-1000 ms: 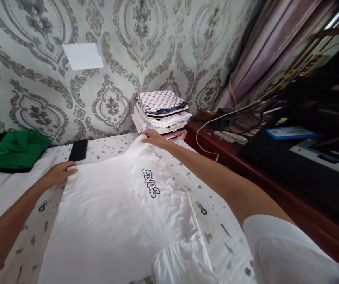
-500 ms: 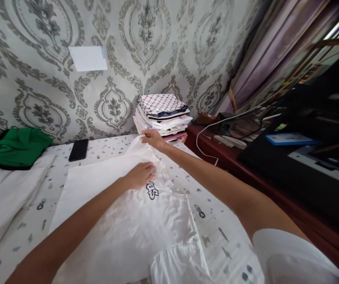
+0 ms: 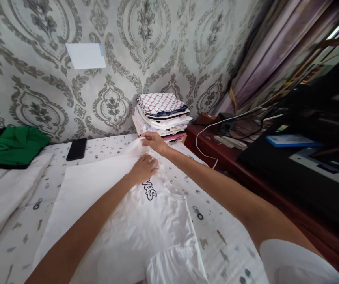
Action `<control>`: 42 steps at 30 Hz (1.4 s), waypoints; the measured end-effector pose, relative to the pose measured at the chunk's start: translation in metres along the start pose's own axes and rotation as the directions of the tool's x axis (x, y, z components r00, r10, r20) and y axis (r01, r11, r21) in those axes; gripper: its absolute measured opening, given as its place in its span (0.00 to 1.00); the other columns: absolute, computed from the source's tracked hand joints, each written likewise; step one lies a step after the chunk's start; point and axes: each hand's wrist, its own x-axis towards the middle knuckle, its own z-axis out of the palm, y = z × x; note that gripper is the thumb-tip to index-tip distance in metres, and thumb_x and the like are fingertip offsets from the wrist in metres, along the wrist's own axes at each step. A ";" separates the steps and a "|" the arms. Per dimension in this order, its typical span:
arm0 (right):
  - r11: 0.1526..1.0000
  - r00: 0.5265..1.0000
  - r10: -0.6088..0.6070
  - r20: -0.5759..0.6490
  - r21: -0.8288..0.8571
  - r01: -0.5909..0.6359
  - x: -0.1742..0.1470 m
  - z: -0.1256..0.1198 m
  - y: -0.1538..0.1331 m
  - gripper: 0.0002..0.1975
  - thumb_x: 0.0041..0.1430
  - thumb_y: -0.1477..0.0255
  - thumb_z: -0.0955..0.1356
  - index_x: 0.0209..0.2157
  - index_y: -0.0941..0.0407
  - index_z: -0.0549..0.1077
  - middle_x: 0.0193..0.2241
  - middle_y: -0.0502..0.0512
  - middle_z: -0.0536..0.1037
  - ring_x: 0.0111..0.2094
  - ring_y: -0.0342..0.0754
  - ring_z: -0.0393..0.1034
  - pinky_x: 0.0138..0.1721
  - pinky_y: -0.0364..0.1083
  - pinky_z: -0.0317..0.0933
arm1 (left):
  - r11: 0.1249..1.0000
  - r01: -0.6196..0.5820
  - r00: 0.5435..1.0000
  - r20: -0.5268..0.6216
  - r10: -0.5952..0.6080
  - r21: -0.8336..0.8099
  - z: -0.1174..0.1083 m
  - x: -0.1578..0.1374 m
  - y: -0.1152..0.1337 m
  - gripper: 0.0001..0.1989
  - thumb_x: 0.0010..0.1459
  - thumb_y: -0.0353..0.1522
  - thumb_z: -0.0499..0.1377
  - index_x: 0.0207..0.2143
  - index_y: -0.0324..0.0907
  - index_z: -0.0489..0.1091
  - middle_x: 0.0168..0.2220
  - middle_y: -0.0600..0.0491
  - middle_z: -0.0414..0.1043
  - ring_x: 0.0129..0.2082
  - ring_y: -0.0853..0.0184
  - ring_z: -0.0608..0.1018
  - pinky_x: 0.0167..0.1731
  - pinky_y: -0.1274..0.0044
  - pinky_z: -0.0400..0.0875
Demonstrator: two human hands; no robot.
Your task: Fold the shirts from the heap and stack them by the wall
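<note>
A white T-shirt (image 3: 163, 221) with black-outlined lettering lies spread on the patterned bed sheet (image 3: 211, 221). Its far sleeve is pinched between the thumb and fingers of my right hand (image 3: 155, 142), which lifts that edge slightly off the sheet. Closer to me, my left hand (image 3: 142, 169) rests on the shirt beside the lettering and near the neckline. Its fingers lie stretched over the fabric, and it partly covers the print. The near sleeve spreads toward the bottom of the view.
Folded clothes (image 3: 162, 116) are stacked against the wall, just beyond my right hand. A black phone (image 3: 76, 149), a green garment (image 3: 14, 146) and white cloth (image 3: 6, 197) lie at left. On the right stands a dark red desk (image 3: 207, 148) with a white cable (image 3: 197, 140).
My left hand has slid forward along the shirt, closer to my right hand. The right hand keeps its pinch on the sleeve, nearly in place. The view has shifted slightly.
</note>
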 end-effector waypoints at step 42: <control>0.656 0.980 -0.115 0.161 -0.729 0.197 -0.153 0.015 -0.009 0.12 0.57 0.79 0.63 0.37 0.54 0.77 0.37 0.57 0.78 0.41 0.52 0.72 0.42 0.48 0.66 | 0.783 0.491 0.853 -0.028 -0.521 0.382 -0.165 -0.228 -0.080 0.12 0.61 0.27 0.46 0.34 0.44 0.68 0.36 0.45 0.74 0.43 0.53 0.74 0.46 0.62 0.65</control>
